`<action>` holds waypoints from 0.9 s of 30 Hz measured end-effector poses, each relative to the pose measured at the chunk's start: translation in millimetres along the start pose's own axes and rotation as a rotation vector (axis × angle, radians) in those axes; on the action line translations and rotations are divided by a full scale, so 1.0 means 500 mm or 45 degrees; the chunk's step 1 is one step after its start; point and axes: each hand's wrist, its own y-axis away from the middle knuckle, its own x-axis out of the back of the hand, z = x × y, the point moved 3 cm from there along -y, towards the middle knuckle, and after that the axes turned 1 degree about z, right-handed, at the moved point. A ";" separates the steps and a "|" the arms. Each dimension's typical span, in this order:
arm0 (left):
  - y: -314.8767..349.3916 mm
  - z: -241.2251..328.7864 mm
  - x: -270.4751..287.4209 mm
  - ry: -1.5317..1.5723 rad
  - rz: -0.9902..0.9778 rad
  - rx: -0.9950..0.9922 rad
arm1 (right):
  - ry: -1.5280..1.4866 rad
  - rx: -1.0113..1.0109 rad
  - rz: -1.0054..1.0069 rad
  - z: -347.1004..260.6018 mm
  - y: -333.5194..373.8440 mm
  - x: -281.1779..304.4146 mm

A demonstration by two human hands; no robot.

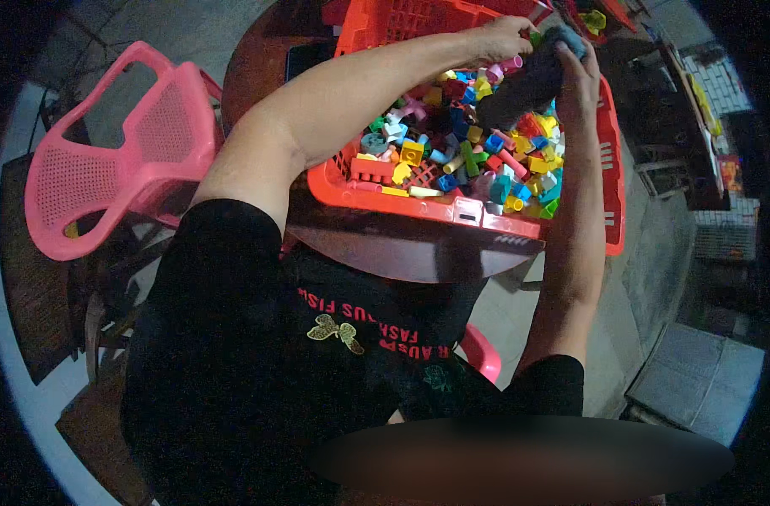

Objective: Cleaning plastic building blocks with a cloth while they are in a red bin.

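Observation:
A red plastic basket (418,213) full of small colourful toy bricks (412,153) sits on a round brown table (385,253). Over its far right part, my left hand (510,40) is closed, with a small green piece (534,39) at its fingertips. A pink tube-shaped piece (511,63) shows just below those fingers. Beside it, my right hand (579,72) grips a bluish-grey cloth (564,40), thumb on top. The two hands are close together. Beneath them a dark patch covers some bricks; whether it is shadow or fabric, I cannot tell.
Another red basket part (383,24) rises at the far side of the table. To the left stands a pink plastic chair (123,152). A grey box (697,379) lies at the lower right, and shelving (688,126) stands at the far right.

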 end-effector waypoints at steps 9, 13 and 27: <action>0.028 0.091 0.003 -0.605 0.027 -0.731 | -0.251 -0.114 0.212 -0.003 0.005 0.037; 0.022 0.076 0.030 -0.267 0.019 -0.410 | -0.109 -0.139 0.067 -0.012 0.014 0.014; 0.052 0.095 0.004 -0.376 0.268 -0.699 | -0.073 -0.298 0.060 0.015 0.008 0.025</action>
